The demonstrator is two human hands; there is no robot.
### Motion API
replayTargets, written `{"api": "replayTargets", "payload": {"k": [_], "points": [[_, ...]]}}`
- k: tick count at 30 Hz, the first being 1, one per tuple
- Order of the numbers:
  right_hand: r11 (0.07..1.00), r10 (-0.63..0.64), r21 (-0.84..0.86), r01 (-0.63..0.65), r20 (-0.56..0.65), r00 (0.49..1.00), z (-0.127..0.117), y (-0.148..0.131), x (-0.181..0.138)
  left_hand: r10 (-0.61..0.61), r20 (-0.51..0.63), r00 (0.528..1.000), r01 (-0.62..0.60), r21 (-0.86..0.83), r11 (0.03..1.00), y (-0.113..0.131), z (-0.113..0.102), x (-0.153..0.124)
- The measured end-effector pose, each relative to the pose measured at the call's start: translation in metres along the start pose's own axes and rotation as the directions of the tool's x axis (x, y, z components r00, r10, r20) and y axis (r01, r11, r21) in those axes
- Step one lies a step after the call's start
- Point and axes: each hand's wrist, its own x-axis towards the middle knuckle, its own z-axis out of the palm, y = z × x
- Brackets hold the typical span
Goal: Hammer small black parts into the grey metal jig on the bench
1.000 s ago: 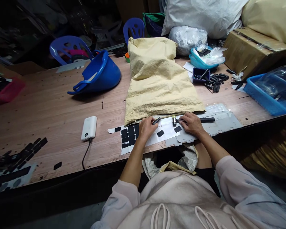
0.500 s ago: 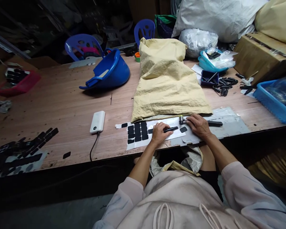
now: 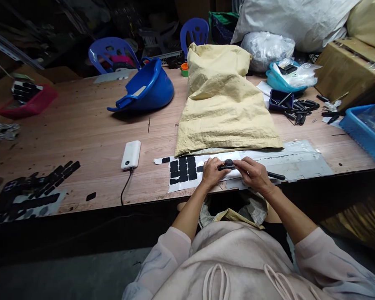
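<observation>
My left hand [image 3: 211,171] is closed on a thin black part [image 3: 225,167] held flat over a white backing sheet [image 3: 203,178]. My right hand [image 3: 253,174] grips a small hammer, its round head [image 3: 228,162] over that black part and its black handle [image 3: 276,176] sticking out to the right. Rows of black adhesive pads [image 3: 183,169] sit on the sheet just left of my left hand. Both hands meet near the table's front edge, in front of a yellow woven sack [image 3: 223,104].
A white power bank [image 3: 131,154] with a cable lies to the left. A tipped blue basin [image 3: 145,88], a red tray [image 3: 28,102], black pad strips [image 3: 34,189], blue trays [image 3: 364,127] with small black parts [image 3: 300,109], a cardboard box [image 3: 346,68] and blue chairs [image 3: 111,52] surround the wooden table [image 3: 81,137].
My right hand brought the hammer leftward so its head now sits over the black part. My left hand drew the part nearer the table edge. The camera shifted left.
</observation>
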Motion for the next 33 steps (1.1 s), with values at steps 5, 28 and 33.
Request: {"api": "replayTargets", "payload": {"k": [5,28,33], "points": [[0.998,0.026,-0.066,-0.023,0.055,0.998,0.001,0.003,-0.002,-0.011,-0.024,1.0,0.011,-0.019,1.0,0.002,0.0,-0.001],[0.98,0.032,-0.2,-0.025,0.03,0.999,-0.02,0.075,0.006,0.0,-0.019,1.0,-0.001,-0.023,1.0,0.001,-0.001,-0.001],[0.981,0.043,-0.192,-0.038,0.021,0.999,-0.011,0.082,0.002,0.029,0.003,1.0,-0.029,-0.008,1.0,0.0,-0.003,-0.004]]}}
